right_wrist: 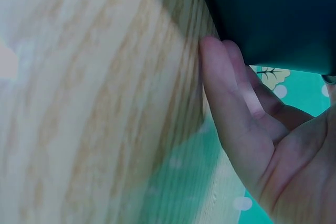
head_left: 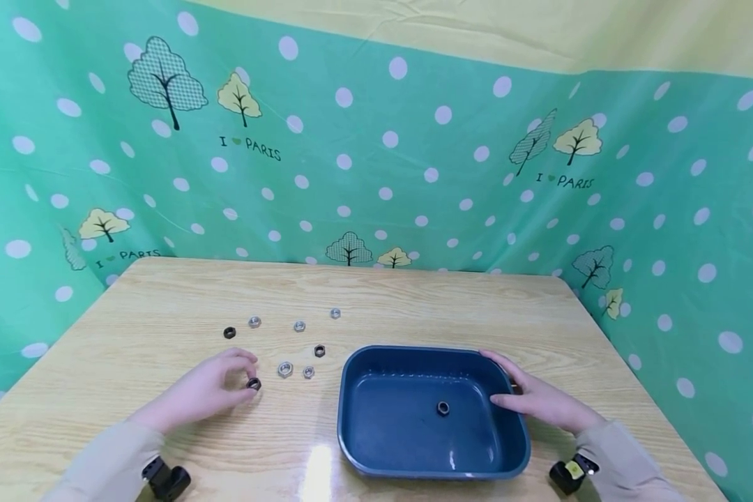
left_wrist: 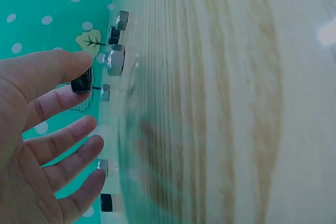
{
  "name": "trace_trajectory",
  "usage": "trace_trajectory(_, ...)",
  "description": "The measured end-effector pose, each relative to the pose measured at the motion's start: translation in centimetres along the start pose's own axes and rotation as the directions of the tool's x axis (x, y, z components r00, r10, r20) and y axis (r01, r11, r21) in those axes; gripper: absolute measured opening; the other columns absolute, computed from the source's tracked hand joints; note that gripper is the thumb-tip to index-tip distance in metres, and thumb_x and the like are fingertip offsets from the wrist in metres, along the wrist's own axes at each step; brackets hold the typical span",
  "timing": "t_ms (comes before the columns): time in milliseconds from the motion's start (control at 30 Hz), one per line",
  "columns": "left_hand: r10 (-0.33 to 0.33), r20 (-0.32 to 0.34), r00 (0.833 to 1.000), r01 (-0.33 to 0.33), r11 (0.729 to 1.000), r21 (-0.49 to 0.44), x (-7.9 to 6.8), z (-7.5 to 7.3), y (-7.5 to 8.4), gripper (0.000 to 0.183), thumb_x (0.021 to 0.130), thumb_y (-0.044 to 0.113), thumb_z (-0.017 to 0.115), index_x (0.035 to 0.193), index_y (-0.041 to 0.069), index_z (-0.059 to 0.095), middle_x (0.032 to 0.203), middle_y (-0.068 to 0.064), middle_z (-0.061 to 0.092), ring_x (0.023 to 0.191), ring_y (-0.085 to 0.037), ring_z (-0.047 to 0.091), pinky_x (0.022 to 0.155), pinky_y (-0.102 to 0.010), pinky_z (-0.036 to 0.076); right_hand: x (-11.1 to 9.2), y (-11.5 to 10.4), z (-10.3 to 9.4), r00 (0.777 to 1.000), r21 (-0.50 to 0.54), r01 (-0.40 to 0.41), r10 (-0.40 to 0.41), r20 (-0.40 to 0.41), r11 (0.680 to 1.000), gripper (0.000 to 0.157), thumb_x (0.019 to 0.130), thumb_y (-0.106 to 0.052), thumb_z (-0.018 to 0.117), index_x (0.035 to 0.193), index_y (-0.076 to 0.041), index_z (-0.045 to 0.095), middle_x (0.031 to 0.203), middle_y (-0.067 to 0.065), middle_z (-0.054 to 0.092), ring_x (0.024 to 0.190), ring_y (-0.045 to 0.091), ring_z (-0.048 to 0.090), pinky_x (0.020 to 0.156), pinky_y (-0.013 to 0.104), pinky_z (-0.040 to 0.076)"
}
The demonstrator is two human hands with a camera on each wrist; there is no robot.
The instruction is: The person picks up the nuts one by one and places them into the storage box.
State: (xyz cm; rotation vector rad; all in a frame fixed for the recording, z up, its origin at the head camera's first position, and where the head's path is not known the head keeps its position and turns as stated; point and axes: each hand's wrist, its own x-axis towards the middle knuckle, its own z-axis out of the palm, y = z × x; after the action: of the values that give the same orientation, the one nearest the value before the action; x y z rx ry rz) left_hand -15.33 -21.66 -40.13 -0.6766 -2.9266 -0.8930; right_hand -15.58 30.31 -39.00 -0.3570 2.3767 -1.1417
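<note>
My left hand [head_left: 216, 383] pinches a black hex nut [head_left: 254, 383] between thumb and index finger. The left wrist view shows this black nut [left_wrist: 81, 81] from the side, with the other fingers spread apart below it. My right hand [head_left: 536, 397] holds the right wall of a blue plastic bin [head_left: 351, 446], thumb over the rim and fingers along the outside. One dark nut [head_left: 443, 408] lies on the bin's floor. Nearest the left hand on the table are a large silver nut [head_left: 285, 369] and a smaller silver nut [head_left: 309, 372].
Farther back on the wooden table [head_left: 182, 300] lie black nuts [head_left: 229, 332] and several silver nuts [head_left: 299, 325]. Another black nut [head_left: 320, 351] sits just left of the bin. A green dotted curtain [head_left: 376, 160] hangs behind the table and along its sides.
</note>
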Motion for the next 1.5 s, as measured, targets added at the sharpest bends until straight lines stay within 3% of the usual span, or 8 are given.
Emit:
trace_trajectory(633,0.007,0.001,1.0,-0.007,1.0,0.021,1.5,-0.3,2.1,0.017,0.078,0.018,0.074,0.08,0.024,0.058,0.12,-0.015,0.06,0.111,-0.04,0.056,0.096,-0.056,0.042,-0.1,0.1,-0.1,1.0,-0.018,0.025,-0.025,-0.005,1.0,0.074,0.094,-0.028,0.057,0.152,-0.022,0.01,0.155,0.025,0.007,0.137,0.054,0.015,0.098,0.065,0.035)
trace_trajectory(1100,0.065,-0.028,0.998,-0.064,0.998,0.011,2.4,0.1,3.8,0.016,0.078,0.02,0.075,0.081,0.023,0.06,0.118,-0.011,0.061,0.111,-0.037,0.057,0.096,-0.054,0.043,-0.2,0.2,0.1,1.0,-0.014,0.023,-0.023,-0.012,1.0,0.074,0.094,-0.028,0.057,0.152,-0.022,0.011,0.155,0.025,0.007,0.137,0.054,0.015,0.098,0.064,0.036)
trace_trajectory(1500,0.075,-0.045,0.996,-0.074,0.997,0.013,3.5,0.3,4.9,0.014,0.079,0.02,0.075,0.083,0.022,0.062,0.12,-0.009,0.061,0.113,-0.034,0.057,0.096,-0.049,0.045,-0.2,0.0,0.1,0.999,-0.033,0.026,-0.026,-0.02,0.999,0.074,0.094,-0.029,0.057,0.152,-0.021,0.012,0.155,0.025,0.007,0.137,0.055,0.012,0.099,0.069,0.029)
